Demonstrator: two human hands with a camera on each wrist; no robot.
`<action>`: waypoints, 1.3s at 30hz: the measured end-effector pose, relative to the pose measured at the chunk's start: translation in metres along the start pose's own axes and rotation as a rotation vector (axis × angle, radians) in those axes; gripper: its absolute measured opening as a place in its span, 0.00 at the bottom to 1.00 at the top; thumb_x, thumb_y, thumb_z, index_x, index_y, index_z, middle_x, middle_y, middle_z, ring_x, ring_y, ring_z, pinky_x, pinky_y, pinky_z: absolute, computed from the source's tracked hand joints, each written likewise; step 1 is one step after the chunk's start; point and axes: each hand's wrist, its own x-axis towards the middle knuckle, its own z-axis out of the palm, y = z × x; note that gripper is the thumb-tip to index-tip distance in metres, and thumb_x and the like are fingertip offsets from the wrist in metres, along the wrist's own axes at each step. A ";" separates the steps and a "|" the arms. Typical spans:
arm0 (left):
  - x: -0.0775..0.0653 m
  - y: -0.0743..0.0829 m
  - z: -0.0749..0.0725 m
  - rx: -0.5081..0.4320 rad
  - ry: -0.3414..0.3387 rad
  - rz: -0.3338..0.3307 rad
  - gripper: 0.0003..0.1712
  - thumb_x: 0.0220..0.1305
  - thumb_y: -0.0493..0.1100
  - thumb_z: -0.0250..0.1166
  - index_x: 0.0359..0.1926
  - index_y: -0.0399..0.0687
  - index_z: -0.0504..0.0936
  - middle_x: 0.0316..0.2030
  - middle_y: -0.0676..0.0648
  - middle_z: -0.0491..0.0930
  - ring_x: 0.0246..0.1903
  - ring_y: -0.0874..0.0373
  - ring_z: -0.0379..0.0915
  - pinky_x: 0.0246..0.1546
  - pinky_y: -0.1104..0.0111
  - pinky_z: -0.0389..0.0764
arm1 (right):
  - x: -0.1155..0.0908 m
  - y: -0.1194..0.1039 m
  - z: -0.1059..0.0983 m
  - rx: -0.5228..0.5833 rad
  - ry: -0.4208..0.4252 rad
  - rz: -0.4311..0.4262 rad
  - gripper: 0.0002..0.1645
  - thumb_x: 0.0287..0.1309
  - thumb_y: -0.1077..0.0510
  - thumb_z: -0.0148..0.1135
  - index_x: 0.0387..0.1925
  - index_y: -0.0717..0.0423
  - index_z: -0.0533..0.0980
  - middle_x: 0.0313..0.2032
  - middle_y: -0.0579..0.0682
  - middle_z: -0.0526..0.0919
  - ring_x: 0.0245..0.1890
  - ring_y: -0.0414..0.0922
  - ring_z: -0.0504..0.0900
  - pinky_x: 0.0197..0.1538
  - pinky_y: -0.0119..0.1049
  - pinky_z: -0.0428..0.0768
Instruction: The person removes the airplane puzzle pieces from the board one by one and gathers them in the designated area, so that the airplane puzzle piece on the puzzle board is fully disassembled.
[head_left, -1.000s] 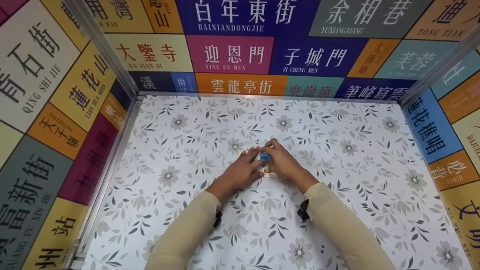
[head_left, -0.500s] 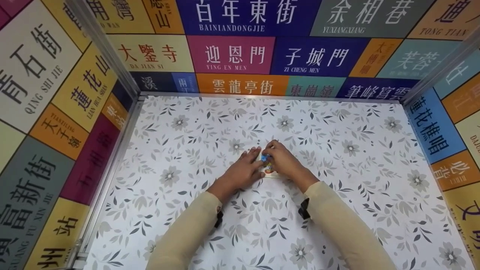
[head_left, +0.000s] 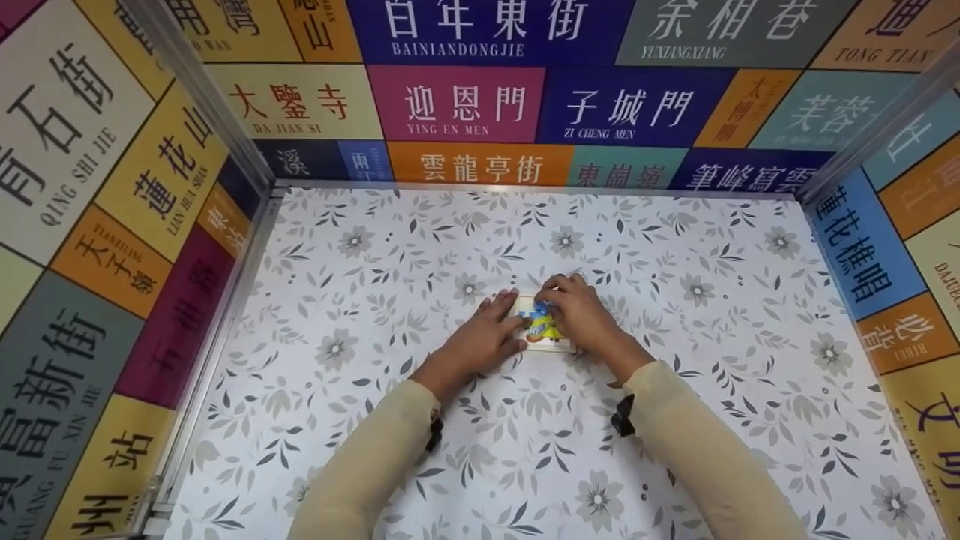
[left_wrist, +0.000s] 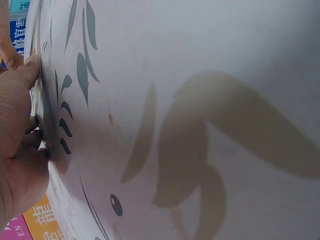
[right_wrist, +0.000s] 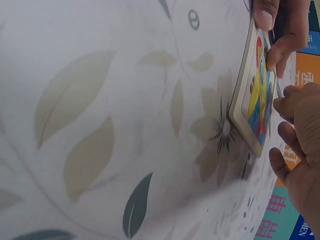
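A small wooden puzzle board point(head_left: 551, 346) with a red, yellow and blue picture, seemingly a parrot, lies on the sheet between both hands. My left hand point(head_left: 486, 337) holds its left end, thumb at the near corner and a fingertip on the picture, as the right wrist view shows. With curled fingers, my right hand point(head_left: 581, 311) pinches at a blue puzzle piece point(head_left: 541, 307) on the far right part of the board; its fingertips cover much of that piece. In the right wrist view the board point(right_wrist: 242, 120) stands edge-on, beside the curled right fingers point(right_wrist: 280, 165).
A white sheet point(head_left: 360, 435) with grey flowers and leaves covers the tabletop. Panels with Chinese street names point(head_left: 457, 105) wall in the back and both sides, joined by metal corner posts.
My right hand has shifted to the right with the blue piece at its fingertips, uncovering more of the board's picture. The left hand stays at the board's left end.
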 end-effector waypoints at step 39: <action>-0.001 0.000 -0.003 -0.084 -0.045 -0.056 0.31 0.87 0.60 0.54 0.81 0.54 0.73 0.90 0.38 0.44 0.89 0.36 0.42 0.86 0.44 0.61 | -0.059 0.084 -0.040 0.064 0.093 0.133 0.16 0.68 0.74 0.65 0.53 0.62 0.87 0.57 0.62 0.87 0.54 0.65 0.81 0.61 0.65 0.80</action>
